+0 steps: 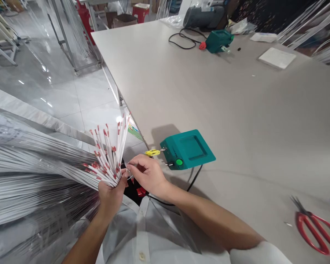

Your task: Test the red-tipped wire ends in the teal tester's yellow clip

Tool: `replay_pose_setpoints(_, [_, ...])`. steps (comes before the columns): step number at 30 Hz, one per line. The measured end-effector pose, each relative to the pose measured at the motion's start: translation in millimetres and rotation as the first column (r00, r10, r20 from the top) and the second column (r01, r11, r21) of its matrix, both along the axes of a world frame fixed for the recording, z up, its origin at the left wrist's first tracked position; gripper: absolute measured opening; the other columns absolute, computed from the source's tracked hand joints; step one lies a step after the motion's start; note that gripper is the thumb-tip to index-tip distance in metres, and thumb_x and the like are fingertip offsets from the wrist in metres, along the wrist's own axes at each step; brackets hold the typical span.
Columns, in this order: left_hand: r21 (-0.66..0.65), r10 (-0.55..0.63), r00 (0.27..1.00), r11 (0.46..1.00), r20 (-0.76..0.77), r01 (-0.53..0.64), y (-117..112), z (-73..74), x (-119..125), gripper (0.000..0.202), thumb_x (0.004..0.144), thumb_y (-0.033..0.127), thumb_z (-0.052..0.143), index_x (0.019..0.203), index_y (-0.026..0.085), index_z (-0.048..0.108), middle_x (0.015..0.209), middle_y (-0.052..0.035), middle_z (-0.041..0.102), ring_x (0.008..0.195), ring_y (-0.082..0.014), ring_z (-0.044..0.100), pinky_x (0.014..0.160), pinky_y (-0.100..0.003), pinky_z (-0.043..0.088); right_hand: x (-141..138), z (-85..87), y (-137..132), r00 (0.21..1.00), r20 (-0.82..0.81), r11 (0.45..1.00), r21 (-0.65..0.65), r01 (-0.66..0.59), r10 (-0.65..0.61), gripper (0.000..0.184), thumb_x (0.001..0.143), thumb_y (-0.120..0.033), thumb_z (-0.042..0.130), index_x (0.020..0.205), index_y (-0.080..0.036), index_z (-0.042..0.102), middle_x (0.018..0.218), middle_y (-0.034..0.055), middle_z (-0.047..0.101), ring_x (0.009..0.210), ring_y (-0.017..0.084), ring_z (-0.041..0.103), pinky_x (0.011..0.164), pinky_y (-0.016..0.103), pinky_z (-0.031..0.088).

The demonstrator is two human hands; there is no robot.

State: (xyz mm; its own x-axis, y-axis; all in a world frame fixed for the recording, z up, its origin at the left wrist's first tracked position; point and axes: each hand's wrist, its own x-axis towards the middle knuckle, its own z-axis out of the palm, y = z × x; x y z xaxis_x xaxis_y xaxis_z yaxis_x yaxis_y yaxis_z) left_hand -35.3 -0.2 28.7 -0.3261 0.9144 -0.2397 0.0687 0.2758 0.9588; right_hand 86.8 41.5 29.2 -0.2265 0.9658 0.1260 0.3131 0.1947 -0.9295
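Note:
My left hand point(111, 194) is closed around a bundle of white wires point(110, 161) whose ends carry red tips. Close against it, my right hand point(148, 174) pinches at the bundle's right side with thumb and forefinger pressed together; what lies between them is too small to name. Just beyond my right hand, a green tester box point(188, 149) with a round green button sits at the table's edge. A yellow clip point(152, 152) sticks out from its left side. Below my right hand, a red clip point(141, 191) shows on a black cable.
Red-handled scissors point(310, 223) lie at the right on the grey table point(222, 99). Another green device point(218, 41) with a cable, a dark cylinder point(205, 16) and a white pad point(277, 58) rest at the back. Long wire bundles point(30, 165) fill the left side.

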Motion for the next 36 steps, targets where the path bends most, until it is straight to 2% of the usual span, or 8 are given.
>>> replay_pose_setpoints(8, [0.031,0.046,0.998,0.999,-0.035,-0.044,-2,0.6,0,0.013,0.067,0.024,0.065,0.071,0.012,0.067,0.047,0.004,0.053,0.046,-0.0085,0.05,0.046,-0.019,0.044,2,-4.0,-1,0.998,0.036,0.99,0.126,-0.059,0.055,0.017,0.08,-0.014,0.046,0.067,-0.018,0.057,0.065,0.0012,0.057,0.066,0.012,0.053,0.062,0.023,0.042])
replay_pose_setpoints(13, [0.054,0.031,0.998,0.998,-0.056,-0.028,0,1.3,1,0.014,0.068,0.025,0.065,0.073,0.012,0.066,0.05,0.003,0.055,0.047,-0.0091,0.052,0.047,-0.02,0.045,9,-2.7,-3,0.991,0.064,0.989,0.08,-0.121,0.116,0.017,0.08,-0.015,0.046,0.068,-0.017,0.058,0.067,0.0019,0.059,0.064,0.012,0.053,0.061,0.023,0.042])
replay_pose_setpoints(16, [0.03,0.052,0.996,0.998,-0.069,-0.05,0,0.9,0,0.016,0.068,0.026,0.065,0.073,0.011,0.066,0.051,0.0024,0.056,0.046,-0.0091,0.052,0.046,-0.02,0.045,10,-2.9,-2,0.998,0.005,0.997,0.05,-0.059,0.059,0.018,0.082,-0.018,0.045,0.072,-0.017,0.06,0.07,0.0032,0.061,0.067,0.012,0.055,0.064,0.025,0.043])
replay_pose_setpoints(22, [0.025,0.016,0.996,1.0,-0.092,-0.014,-1,0.5,1,0.016,0.068,0.026,0.065,0.074,0.011,0.067,0.047,0.0036,0.055,0.047,-0.0091,0.052,0.046,-0.019,0.045,3,-1.4,3,0.986,-0.165,0.976,-0.217,-0.012,-0.024,0.009,0.073,-0.024,0.058,0.069,-0.016,0.063,0.066,0.0017,0.061,0.058,0.011,0.052,0.055,0.023,0.042])
replay_pose_setpoints(26, [0.052,0.027,0.995,0.998,-0.096,-0.022,-2,0.0,2,0.014,0.069,0.025,0.064,0.073,0.012,0.067,0.047,0.0038,0.054,0.046,-0.0088,0.052,0.047,-0.019,0.045,-4,-1.3,2,0.911,-0.4,0.877,-0.467,-0.11,-0.098,0.012,0.07,-0.027,0.059,0.065,-0.016,0.06,0.059,-0.0013,0.058,0.05,0.008,0.047,0.048,0.021,0.039])
replay_pose_setpoints(30, [0.084,0.069,0.995,0.994,-0.068,-0.063,-1,-1.0,2,0.013,0.068,0.025,0.065,0.073,0.012,0.066,0.049,0.0032,0.056,0.046,-0.0088,0.052,0.047,-0.02,0.046,-3,-3.4,-3,0.889,-0.439,0.786,-0.591,-0.18,-0.127,0.017,0.068,-0.031,0.061,0.063,-0.015,0.058,0.053,-0.0041,0.052,0.042,0.005,0.038,0.041,0.019,0.032])
replay_pose_setpoints(33, [0.067,0.099,0.993,0.993,-0.058,-0.095,0,-1.3,1,0.014,0.067,0.024,0.066,0.073,0.012,0.066,0.052,0.0021,0.059,0.045,-0.0091,0.052,0.047,-0.021,0.046,2,-6.3,-7,0.912,-0.385,0.798,-0.589,-0.125,-0.142,0.017,0.069,-0.031,0.06,0.065,-0.016,0.055,0.048,-0.006,0.046,0.042,0.006,0.039,0.04,0.019,0.032])
replay_pose_setpoints(36, [0.04,0.087,0.995,0.996,-0.049,-0.085,0,-1.2,0,0.014,0.067,0.025,0.066,0.073,0.012,0.066,0.051,0.0018,0.059,0.045,-0.0094,0.052,0.046,-0.021,0.046,5,-7.9,-11,0.935,-0.317,0.869,-0.494,-0.019,-0.159,0.017,0.076,-0.033,0.053,0.077,-0.016,0.057,0.053,-0.0046,0.048,0.044,0.007,0.042,0.042,0.02,0.035])
